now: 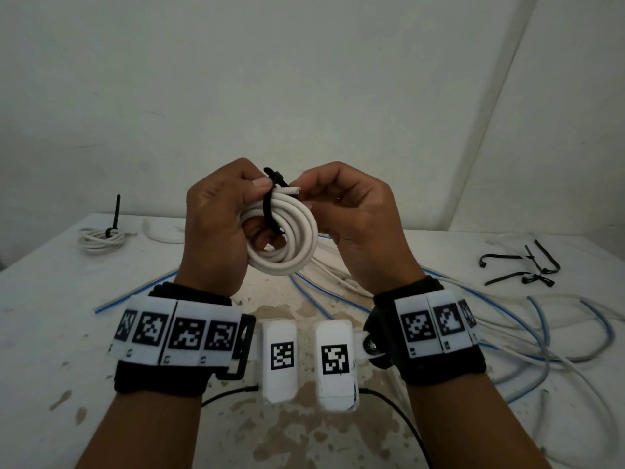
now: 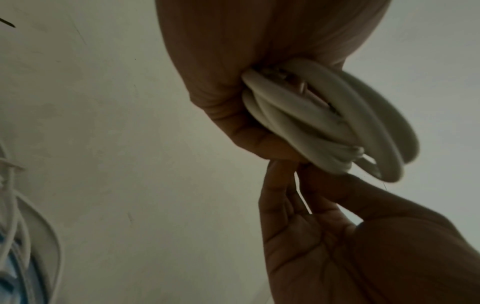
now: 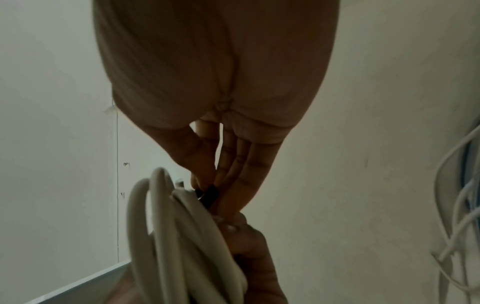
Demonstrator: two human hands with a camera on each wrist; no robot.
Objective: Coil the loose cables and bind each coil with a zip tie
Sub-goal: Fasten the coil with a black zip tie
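Note:
A white cable coil (image 1: pixel 287 238) is held up above the table between both hands. My left hand (image 1: pixel 223 214) grips its left side, the thumb pressing near the top; the coil (image 2: pixel 324 121) fills that wrist view. A black zip tie (image 1: pixel 272 201) loops around the top of the coil. My right hand (image 1: pixel 341 204) pinches the tie's end with fingertips at the coil's upper right; the black tie (image 3: pixel 207 195) shows between thumb and fingers beside the coil (image 3: pixel 187 236). A cut cable end sticks out just under the tie's head.
A bound white coil (image 1: pixel 101 236) with an upright black tie lies at the table's far left. Spare black zip ties (image 1: pixel 527 265) lie at the far right. Loose white and blue cables (image 1: pixel 548 333) sprawl across the table's right side. Walls stand behind.

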